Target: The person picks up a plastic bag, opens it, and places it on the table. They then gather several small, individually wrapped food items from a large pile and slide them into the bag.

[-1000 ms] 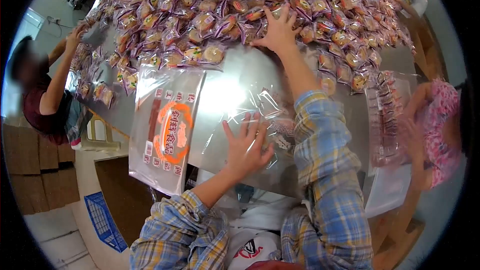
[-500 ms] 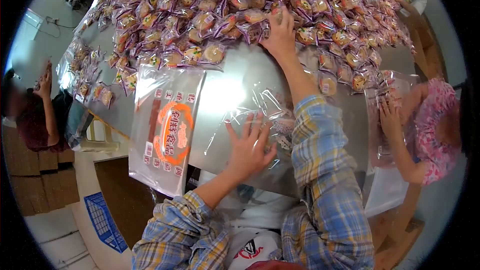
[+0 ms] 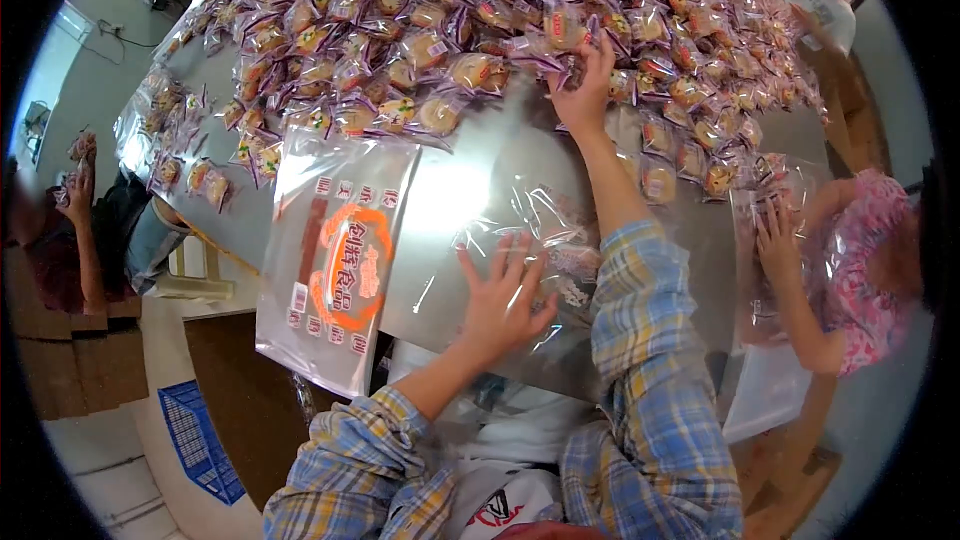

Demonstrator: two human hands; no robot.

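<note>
My left hand (image 3: 507, 290) lies flat with fingers spread on a clear printed plastic bag (image 3: 560, 240) on the metal table in front of me. My right hand (image 3: 585, 90) is at the near edge of a large heap of wrapped pastries (image 3: 400, 30). Its thumb and fingers close on the lower edge of one wrapped pastry (image 3: 563, 26), a round bun in clear and purple film with a red label. Left of my left hand lies a stack of clear bags (image 3: 340, 260) with orange and red print.
At right, a person in a pink patterned sleeve rests a hand (image 3: 775, 240) on another clear bag. A person at left holds wrapped pastries (image 3: 80, 150). Someone in a white shirt (image 3: 815, 0) stands at the far right. A blue crate (image 3: 200, 440) sits on the floor.
My right hand has shifted slightly right and back toward me, and a wrapped pastry now stands at its fingers. My left hand stays on the bag. The person at left has raised pastries.
</note>
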